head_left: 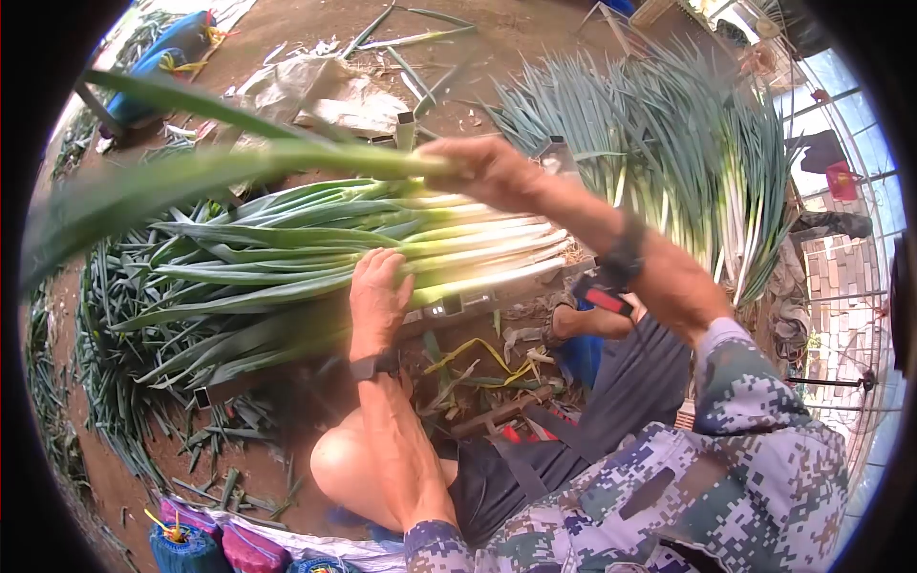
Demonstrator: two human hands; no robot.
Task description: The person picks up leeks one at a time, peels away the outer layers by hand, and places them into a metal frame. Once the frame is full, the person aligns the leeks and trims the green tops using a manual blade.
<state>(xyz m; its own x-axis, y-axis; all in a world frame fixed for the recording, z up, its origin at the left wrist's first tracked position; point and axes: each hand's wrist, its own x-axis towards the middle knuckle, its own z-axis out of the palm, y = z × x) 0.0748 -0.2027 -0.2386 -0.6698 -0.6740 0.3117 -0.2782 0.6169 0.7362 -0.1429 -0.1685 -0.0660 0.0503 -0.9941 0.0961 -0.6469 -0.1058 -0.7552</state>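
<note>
My right hand [487, 172] is closed round the pale stalk of a long green onion [287, 162], lifted above the pile. Its green leaves sweep off to the left, blurred by motion. Below it, a row of green onions [458, 244] lies side by side on a metal stand [468, 304], white ends to the right and leaves to the left. My left hand [380, 291] rests on the near side of that row, fingers laid over the stalks and thumb a little apart.
Unsorted green onions [650, 134] form a large heap at the back right. Trimmed leaves [124, 353] litter the ground at left. Yellow straps [478, 353] lie beneath the stand, near my legs. Blue and pink wrapped bundles [253, 549] sit at bottom left; a pale sack [315, 91] lies behind.
</note>
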